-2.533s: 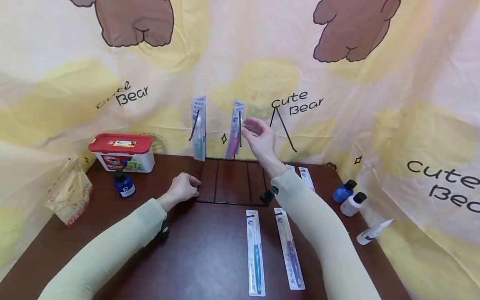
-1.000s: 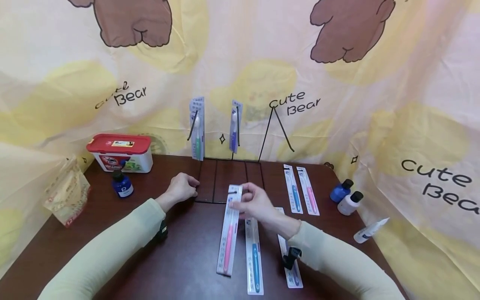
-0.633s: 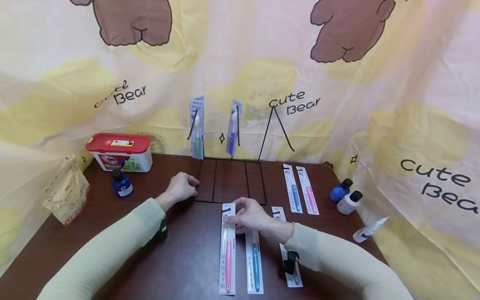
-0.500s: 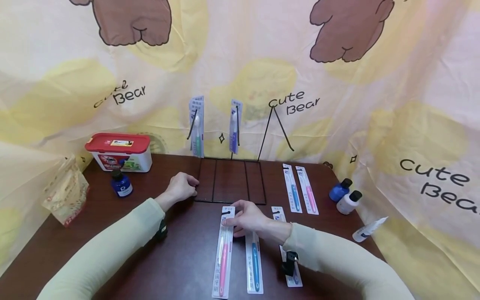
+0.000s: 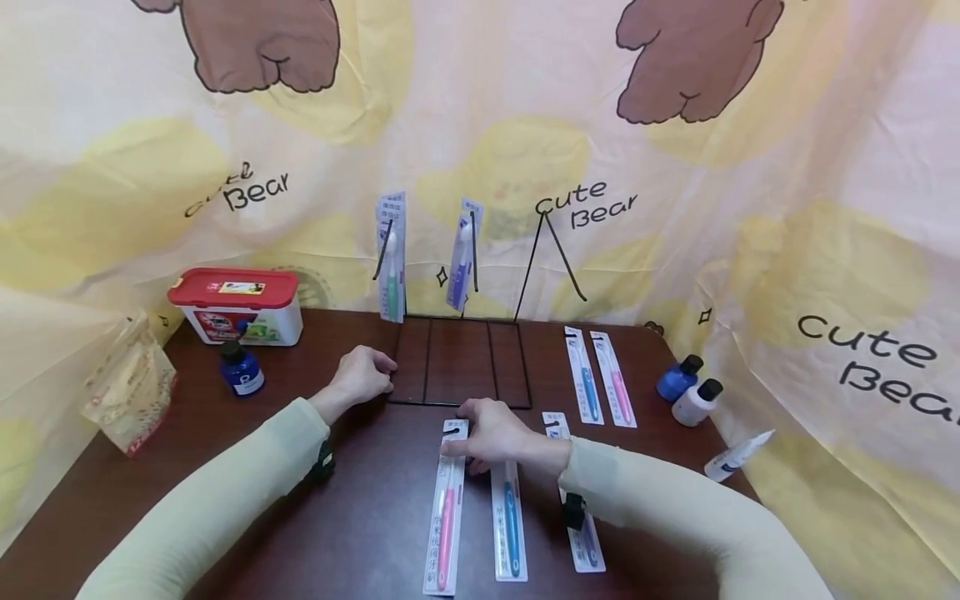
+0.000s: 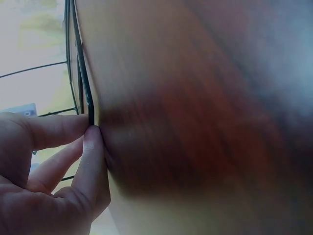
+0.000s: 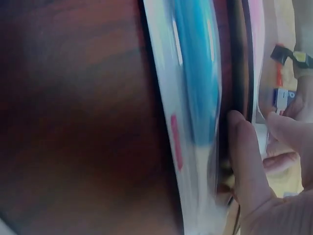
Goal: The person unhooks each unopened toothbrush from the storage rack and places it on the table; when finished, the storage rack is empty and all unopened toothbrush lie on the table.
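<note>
We see the right hand [image 5: 491, 433] on the top end of the pink pack [image 5: 446, 508], which lies flat on the table [image 5: 367, 517] just left of the blue pack [image 5: 510, 521]. Its fingers [image 5: 459, 446] pinch the card there. The pack looks light, thin and bendy — a bit slippery too — so the stiff top end by the hang hole seems the best spot to hold. The left hand [image 5: 363, 377] rests at the near left corner of the wire rack [image 5: 459, 364], its fingers [image 6: 90, 156] pinching the wire.
</note>
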Action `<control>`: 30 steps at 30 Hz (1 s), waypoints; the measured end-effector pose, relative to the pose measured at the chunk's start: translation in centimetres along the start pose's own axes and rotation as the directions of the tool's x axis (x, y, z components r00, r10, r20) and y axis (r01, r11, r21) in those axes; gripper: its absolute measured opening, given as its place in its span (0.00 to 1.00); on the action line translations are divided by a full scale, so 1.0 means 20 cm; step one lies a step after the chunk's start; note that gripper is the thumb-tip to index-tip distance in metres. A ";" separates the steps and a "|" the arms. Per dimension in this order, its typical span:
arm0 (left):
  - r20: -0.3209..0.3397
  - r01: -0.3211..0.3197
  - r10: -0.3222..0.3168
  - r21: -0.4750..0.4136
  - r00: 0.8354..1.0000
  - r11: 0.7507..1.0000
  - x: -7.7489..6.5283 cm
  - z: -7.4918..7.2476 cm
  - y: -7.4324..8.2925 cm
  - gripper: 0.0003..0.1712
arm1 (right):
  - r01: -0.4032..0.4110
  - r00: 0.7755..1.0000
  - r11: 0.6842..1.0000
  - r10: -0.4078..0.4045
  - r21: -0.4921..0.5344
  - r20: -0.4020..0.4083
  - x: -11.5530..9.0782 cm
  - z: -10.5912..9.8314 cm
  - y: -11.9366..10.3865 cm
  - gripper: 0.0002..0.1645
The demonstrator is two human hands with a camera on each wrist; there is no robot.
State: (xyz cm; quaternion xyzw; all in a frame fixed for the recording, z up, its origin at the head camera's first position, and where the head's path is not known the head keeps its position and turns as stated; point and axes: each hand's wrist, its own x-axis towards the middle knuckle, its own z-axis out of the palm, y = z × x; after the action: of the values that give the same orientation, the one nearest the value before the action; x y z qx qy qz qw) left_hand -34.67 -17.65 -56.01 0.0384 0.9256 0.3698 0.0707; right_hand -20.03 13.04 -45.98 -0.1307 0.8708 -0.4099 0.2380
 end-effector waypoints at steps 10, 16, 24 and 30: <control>-0.015 0.002 -0.002 -0.001 1.000 1.000 -0.11 -0.06 0.14 0.17 | 0.108 0.988 0.994 -0.109 -0.013 -0.113 0.05 -0.19 -0.12 0.36; -0.008 0.009 -0.009 -0.017 1.000 1.000 -0.10 -0.05 0.13 0.17 | 0.226 0.880 0.974 -0.206 -0.003 -0.428 0.25 -0.38 -0.29 0.34; -0.014 0.012 -0.012 -0.005 1.000 1.000 -0.07 -0.02 0.11 0.16 | 0.423 0.656 0.897 -0.204 0.130 -0.727 0.57 -0.69 -0.45 0.30; -0.008 0.013 -0.013 -0.009 1.000 1.000 -0.08 -0.03 0.10 0.16 | 0.439 0.621 0.898 -0.276 0.034 -0.734 0.65 -0.76 -0.54 0.16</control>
State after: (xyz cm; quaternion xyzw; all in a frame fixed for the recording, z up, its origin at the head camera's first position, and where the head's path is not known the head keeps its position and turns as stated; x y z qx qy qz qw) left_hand -33.07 -16.83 -54.02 0.0306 0.9244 0.3737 0.0694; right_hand -38.69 10.69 -33.12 -0.1071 0.8011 -0.5565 -0.1923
